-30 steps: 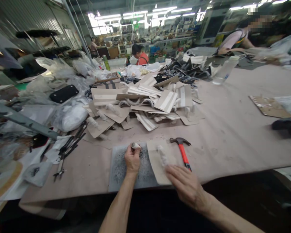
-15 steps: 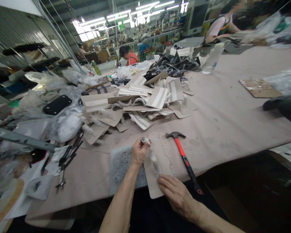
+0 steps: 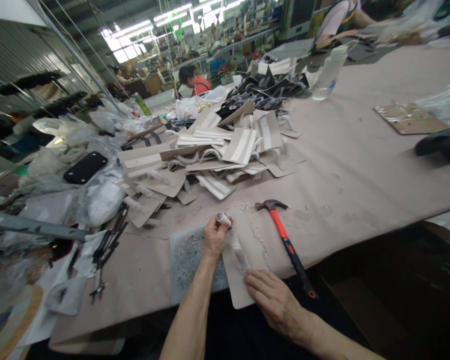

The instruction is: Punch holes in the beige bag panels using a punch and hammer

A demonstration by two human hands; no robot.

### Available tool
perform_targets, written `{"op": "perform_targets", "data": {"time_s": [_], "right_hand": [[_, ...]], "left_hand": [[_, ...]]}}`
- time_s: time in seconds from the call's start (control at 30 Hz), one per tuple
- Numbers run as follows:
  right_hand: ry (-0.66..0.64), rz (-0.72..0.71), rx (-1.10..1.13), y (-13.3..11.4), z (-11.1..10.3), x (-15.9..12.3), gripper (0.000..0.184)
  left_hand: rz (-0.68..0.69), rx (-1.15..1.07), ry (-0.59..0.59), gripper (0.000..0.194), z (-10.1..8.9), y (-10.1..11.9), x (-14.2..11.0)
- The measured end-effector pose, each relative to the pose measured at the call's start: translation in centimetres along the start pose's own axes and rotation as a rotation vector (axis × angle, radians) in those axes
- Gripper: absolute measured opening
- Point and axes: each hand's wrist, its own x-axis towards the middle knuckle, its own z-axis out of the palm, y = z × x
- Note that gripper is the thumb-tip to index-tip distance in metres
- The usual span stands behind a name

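Note:
My left hand (image 3: 214, 237) is closed around a small white cylinder (image 3: 223, 219), its round end facing up; its exact kind I cannot make out. Below it lies a beige flat panel (image 3: 243, 295) with rounded corners, carrying a strap-like handle in clear plastic wrap (image 3: 239, 252). The fingers of my right hand (image 3: 268, 297) press together at the panel's near right part, by the lower end of the wrapped handle; the thumb is hidden. Partly under the panel is a worn grey board (image 3: 187, 260). To the right rests a claw hammer (image 3: 281, 230) with a red and black handle.
A heap of similar beige panels (image 3: 206, 155) covers the middle of the table (image 3: 341, 165). Dark pieces (image 3: 262, 90) pile up behind it, beside a clear water bottle (image 3: 328, 75). Plastic bags (image 3: 105, 200) and black strips crowd the left. Other people sit farther back.
The whole view has shifted slightly. Both hands keep nearly the same places on the cylinder and the panel, and the hammer lies as before.

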Motion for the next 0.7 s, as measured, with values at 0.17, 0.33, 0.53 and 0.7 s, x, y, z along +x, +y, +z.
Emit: {"op": "perform_targets", "data": {"time_s": [0.17,0.33,0.53,0.7], "right_hand": [[0.011,0.003,0.013,0.0,0.1,0.1,0.036],[0.016,0.0,0.007,-0.1,-0.2,0.3,0.035],[0.021,0.002,0.015,0.0,-0.2,0.3,0.035],[-0.088,0.048,0.087,-0.5,-1.7,0.7,0.031]], "left_hand": [[-0.011,0.014,0.0,0.041,0.2,0.2,0.0],[0.005,0.018,-0.014,0.04,0.0,0.1,-0.1],[0.03,0.116,-0.045,0.029,0.0,0.2,-0.2],[0.091,0.219,-0.065,0.025,0.0,0.3,-0.6]]}}
